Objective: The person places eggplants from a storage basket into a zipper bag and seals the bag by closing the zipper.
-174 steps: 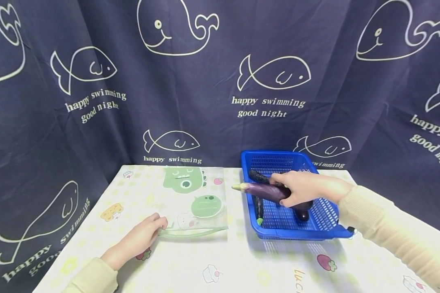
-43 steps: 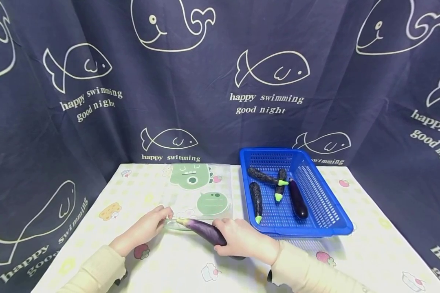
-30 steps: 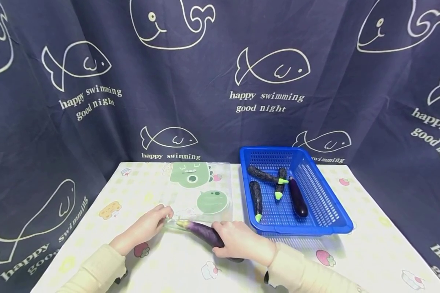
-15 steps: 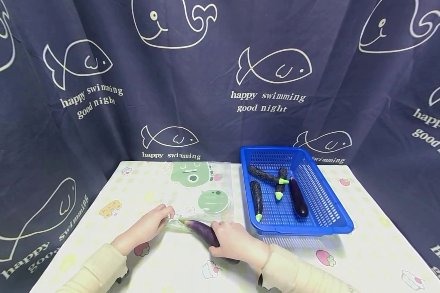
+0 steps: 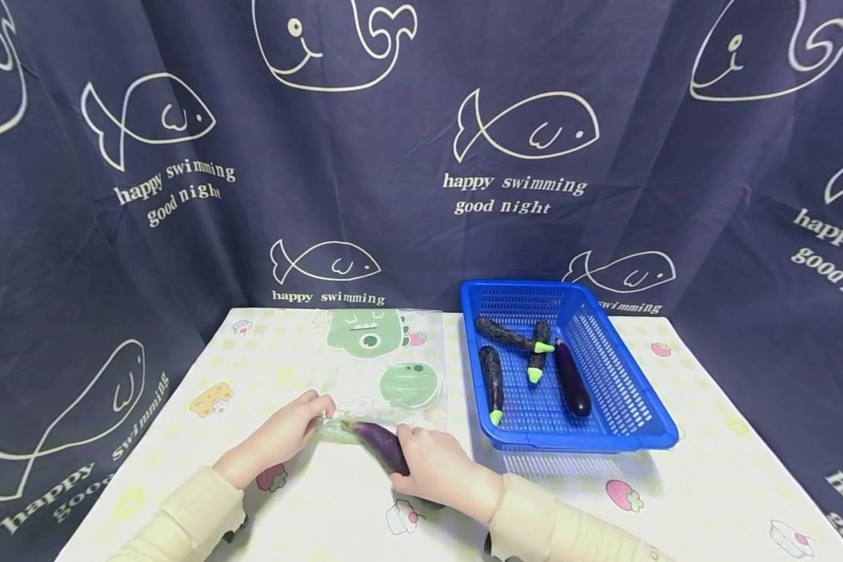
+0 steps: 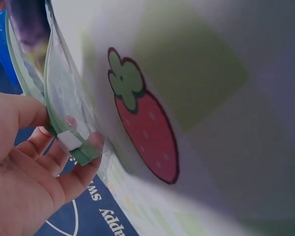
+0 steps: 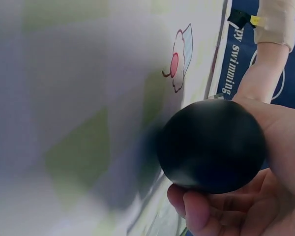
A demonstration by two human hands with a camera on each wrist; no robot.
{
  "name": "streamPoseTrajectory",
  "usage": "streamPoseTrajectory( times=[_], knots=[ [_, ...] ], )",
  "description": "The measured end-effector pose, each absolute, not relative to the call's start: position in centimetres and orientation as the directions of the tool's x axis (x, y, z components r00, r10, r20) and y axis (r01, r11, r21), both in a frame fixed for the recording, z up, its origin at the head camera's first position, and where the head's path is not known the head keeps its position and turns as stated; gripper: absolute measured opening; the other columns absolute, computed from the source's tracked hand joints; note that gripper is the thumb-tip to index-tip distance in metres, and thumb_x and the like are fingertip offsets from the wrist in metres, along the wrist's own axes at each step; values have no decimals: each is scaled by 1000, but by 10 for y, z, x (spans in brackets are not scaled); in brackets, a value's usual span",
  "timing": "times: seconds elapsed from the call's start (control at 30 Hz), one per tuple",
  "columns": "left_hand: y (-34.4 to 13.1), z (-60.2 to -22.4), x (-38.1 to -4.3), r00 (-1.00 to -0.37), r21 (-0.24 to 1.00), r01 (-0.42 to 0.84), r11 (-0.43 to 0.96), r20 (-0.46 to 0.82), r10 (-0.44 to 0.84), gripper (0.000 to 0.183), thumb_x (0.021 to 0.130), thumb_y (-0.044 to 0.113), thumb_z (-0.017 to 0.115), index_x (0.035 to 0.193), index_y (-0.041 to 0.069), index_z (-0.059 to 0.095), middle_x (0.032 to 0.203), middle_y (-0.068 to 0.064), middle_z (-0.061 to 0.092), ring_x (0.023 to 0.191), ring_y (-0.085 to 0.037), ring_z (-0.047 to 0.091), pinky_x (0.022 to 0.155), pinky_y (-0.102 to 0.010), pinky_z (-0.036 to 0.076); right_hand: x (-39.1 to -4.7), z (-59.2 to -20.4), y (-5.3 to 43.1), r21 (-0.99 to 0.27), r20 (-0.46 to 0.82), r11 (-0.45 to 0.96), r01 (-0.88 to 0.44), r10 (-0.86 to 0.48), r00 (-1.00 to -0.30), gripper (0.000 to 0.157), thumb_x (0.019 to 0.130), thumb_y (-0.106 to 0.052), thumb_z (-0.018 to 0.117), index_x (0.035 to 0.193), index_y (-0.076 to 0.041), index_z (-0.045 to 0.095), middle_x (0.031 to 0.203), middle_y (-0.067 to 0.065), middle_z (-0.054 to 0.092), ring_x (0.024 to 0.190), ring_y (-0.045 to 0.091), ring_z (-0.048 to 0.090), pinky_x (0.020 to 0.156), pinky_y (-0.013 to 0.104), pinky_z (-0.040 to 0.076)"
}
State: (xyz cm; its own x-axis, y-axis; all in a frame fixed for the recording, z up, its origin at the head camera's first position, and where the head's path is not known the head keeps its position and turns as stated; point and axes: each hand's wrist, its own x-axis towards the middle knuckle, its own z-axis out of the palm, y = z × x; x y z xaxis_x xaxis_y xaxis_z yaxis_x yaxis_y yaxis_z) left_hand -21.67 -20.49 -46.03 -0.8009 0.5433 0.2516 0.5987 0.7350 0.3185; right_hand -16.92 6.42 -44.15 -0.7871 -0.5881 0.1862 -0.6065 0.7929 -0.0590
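A clear zip bag [image 5: 409,384] printed with green cartoon figures lies on the table, its green-edged mouth toward me. My left hand [image 5: 291,428] pinches the left corner of that mouth. The left wrist view shows the white zip slider [image 6: 69,141] by the fingertips and the mouth spread apart. My right hand [image 5: 441,472] grips a purple eggplant [image 5: 382,445] around its thick end. The eggplant's pale stem end is inside the bag's mouth. Up close in the right wrist view is the eggplant's dark rounded bottom [image 7: 211,147], with fingers curled around it.
A blue plastic basket [image 5: 663,437] stands to the right of the bag. In it lie another eggplant [image 5: 572,382] and three dark, bumpy, green-tipped vegetables, one of them [image 5: 492,382] along the left side. A dark blue curtain [image 5: 421,156] hangs behind the patterned table.
My right hand has brought the eggplant from over the basket to the bag, then pushed it left, stem first, into the mouth. The left hand has kept its hold on the corner.
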Motion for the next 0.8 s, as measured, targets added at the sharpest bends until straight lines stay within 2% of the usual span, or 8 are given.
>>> streamPoseTrajectory(
  times=[0.23, 0.47, 0.6, 0.8],
  knots=[
    [-202, -456, -214, -802, 308, 597, 740, 240, 547, 25, 86, -8, 57, 91, 17, 51, 79, 7, 43, 68, -5, 42, 58, -19, 41, -168, -438, 60, -107, 156, 808, -579, -561, -813, 40, 72, -42, 73, 85, -10, 52, 65, 0, 57, 56, 15, 56, 47, 29, 44],
    [-197, -452, -213, -776, 285, 628, 724, 287, 561, 28, 84, -10, 58, 91, 16, 53, 80, 7, 44, 71, -5, 43, 61, -21, 44, -169, -432, 56, -127, 185, 822, -555, -530, -827, 36, 71, -38, 73, 79, -10, 52, 61, -2, 52, 52, 12, 49, 45, 28, 40],
    [-195, -450, -213, -770, 283, 636, 718, 294, 566, 27, 84, -10, 58, 92, 16, 53, 80, 6, 46, 71, -5, 43, 61, -20, 44, -170, -430, 53, -125, 206, 831, -542, -512, -834, 36, 71, -35, 74, 79, -8, 52, 59, 0, 53, 51, 15, 52, 43, 28, 40],
    [-195, -452, -213, -768, 284, 637, 716, 306, 562, 28, 83, -10, 58, 92, 16, 53, 79, 7, 45, 70, -5, 43, 60, -20, 43, -172, -433, 53, -83, 236, 831, -550, -520, -821, 40, 71, -35, 75, 89, -6, 53, 63, 4, 59, 56, 20, 60, 43, 30, 43]
  ],
)
